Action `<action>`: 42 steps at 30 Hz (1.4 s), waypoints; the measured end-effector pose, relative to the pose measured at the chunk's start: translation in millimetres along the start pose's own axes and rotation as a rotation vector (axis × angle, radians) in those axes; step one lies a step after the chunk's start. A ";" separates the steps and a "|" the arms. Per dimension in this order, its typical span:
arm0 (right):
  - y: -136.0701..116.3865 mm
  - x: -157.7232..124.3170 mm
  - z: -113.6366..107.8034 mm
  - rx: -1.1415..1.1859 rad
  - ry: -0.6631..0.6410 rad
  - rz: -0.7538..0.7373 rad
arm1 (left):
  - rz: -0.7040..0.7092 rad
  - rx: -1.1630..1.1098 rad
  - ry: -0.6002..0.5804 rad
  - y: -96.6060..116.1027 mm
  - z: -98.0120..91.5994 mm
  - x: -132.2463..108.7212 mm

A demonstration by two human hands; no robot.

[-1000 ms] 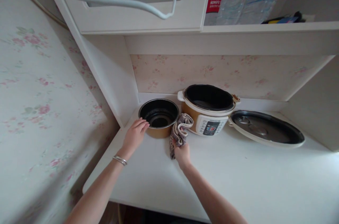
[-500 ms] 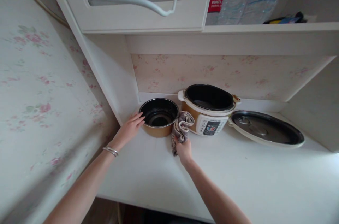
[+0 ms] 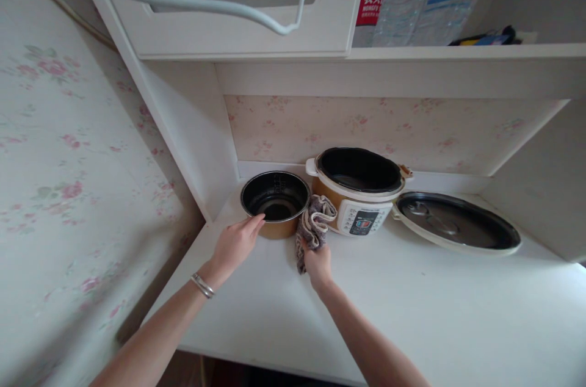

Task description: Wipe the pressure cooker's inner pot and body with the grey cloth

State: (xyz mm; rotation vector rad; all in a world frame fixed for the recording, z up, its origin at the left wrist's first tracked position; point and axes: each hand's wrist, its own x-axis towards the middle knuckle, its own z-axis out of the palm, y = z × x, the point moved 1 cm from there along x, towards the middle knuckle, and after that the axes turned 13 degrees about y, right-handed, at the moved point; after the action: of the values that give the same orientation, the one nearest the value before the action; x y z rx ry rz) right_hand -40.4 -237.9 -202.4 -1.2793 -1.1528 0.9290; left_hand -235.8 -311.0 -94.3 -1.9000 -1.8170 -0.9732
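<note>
A round inner pot (image 3: 279,229), black inside and gold outside, stands on the white counter. My left hand (image 3: 237,248) is at its front-left rim, fingers together and closed on the edge; a silver bracelet circles that wrist. In my right hand (image 3: 318,262) is a bunched grey-brown patterned cloth (image 3: 315,219), held between the pot and the cooker. The electric pressure cooker body (image 3: 366,219), lidless with a dark interior and a front control panel, stands just right of the cloth.
A black-and-white oval lid (image 3: 458,222) lies upside down right of the cooker. Overhead, a shelf (image 3: 458,52) holds plastic water bottles (image 3: 403,2) and a cabinet door (image 3: 247,36). A white cable (image 3: 183,3) hangs across the upper left. Floral wallpaper covers the left wall.
My left hand has moved from the pot's left side round to its front-left rim, and its fingers have closed. My right hand stays with the cloth in nearly the same place.
</note>
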 end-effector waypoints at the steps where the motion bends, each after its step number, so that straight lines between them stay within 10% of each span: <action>1: -0.1 2.4 -0.9 0.007 -0.001 -0.004 | 0.037 -0.041 -0.002 -6.7 -0.7 1.3; 10: 3.0 3.5 -2.6 -0.038 -0.027 0.041 | -0.006 -0.026 -0.030 -74.3 11.2 14.2; 21: 3.0 -1.2 -6.8 -0.002 0.043 0.030 | -0.018 -0.150 -0.028 -2.9 5.3 7.7; 31: 7.6 5.6 -12.7 -0.015 0.011 0.053 | 0.065 -0.082 -0.095 -92.1 13.6 24.5; 42: 3.2 0.3 -14.1 0.001 0.050 0.053 | 0.056 -0.105 -0.001 1.7 4.5 0.0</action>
State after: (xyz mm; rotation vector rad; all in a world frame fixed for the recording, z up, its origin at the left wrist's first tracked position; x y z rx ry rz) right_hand -26.3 -240.3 -204.6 -1.3305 -1.0836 0.9317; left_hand -233.1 -308.2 -97.1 -2.0023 -1.7347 -1.0675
